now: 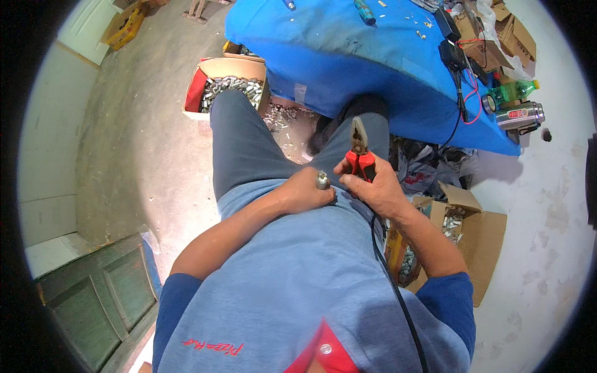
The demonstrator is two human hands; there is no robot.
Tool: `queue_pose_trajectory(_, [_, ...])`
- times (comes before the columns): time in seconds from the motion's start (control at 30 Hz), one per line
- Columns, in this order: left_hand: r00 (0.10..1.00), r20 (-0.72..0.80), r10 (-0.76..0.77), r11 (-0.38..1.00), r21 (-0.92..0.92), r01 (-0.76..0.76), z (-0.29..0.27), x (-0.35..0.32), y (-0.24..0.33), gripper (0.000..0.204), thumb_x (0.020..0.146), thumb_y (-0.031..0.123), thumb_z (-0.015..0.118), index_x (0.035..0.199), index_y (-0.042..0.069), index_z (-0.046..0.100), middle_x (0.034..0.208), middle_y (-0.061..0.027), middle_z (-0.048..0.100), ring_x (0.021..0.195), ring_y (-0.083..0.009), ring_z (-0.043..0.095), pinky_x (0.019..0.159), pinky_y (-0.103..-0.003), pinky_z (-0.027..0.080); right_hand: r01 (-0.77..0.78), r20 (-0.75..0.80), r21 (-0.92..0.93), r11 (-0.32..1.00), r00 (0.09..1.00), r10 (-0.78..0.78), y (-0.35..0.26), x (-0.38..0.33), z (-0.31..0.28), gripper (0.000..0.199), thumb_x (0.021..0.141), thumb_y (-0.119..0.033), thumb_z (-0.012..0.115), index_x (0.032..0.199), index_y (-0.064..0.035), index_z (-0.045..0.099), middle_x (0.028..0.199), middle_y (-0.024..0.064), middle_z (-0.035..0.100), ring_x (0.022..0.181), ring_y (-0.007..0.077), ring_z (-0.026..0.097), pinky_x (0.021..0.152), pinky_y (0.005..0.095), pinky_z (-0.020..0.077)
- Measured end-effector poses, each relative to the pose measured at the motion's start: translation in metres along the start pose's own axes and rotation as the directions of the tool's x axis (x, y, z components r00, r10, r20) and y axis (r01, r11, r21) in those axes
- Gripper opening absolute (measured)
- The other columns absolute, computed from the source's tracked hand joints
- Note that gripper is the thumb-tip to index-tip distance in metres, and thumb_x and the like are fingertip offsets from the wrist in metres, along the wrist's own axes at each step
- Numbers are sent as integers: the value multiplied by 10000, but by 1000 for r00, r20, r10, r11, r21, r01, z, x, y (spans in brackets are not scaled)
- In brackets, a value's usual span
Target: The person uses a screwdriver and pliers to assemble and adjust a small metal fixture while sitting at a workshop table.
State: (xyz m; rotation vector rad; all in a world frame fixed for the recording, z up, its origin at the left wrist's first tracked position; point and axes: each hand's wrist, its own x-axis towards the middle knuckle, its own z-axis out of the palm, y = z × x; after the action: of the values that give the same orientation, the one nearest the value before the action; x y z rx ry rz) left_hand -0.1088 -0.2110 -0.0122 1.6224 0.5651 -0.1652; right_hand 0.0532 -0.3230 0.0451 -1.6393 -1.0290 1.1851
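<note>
Close to my lap, my left hand (303, 191) is closed round a small silver metal cylinder (322, 180), one end of which sticks up past the fingers. Its exact kind is hard to make out. To its right, my right hand (380, 188) grips a pair of pliers (359, 144) by the red handles, and the metal jaws point away from me. The pliers and the cylinder are apart. Beyond my left knee stands a cardboard box (191, 93) with many similar silver pieces in it.
A table with a blue cover (348, 56) stands ahead, with a screwdriver-like tool (364, 11) on it. At its right lie a green bottle (519, 91), a steel flask (519, 116) and black adapters (453, 55). An open carton (485, 242) sits by my right elbow. A black cable (398, 292) crosses my shirt.
</note>
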Motion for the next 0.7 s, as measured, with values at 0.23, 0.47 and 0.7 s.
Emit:
queue_pose_trajectory(0.23, [999,-12,30,994,-102,-31,5,2,-8,182,839,163,608,789,-10,581,641,-6,547,606,-79,477,553,-305,404,32,55,88,996,998,-37,10,15,19,223,836,-108,653,1028,-6,602,947,36,637,886,102,581,819,263,472])
queue_pose_trajectory(0.47, [999,47,-5,995,-101,10,3,7,-16,150,834,150,600,839,3,574,698,1,542,668,-79,486,586,-296,413,37,56,68,997,998,-41,13,22,21,236,841,-117,653,1039,3,605,939,42,643,887,105,586,825,269,473])
queue_pose_trajectory(0.7, [999,52,8,995,-104,-3,3,9,-20,125,827,137,592,849,15,572,715,5,539,680,-78,481,596,-295,413,17,90,68,998,996,-23,11,26,18,229,833,-110,640,1028,7,613,921,38,643,866,98,581,807,269,468])
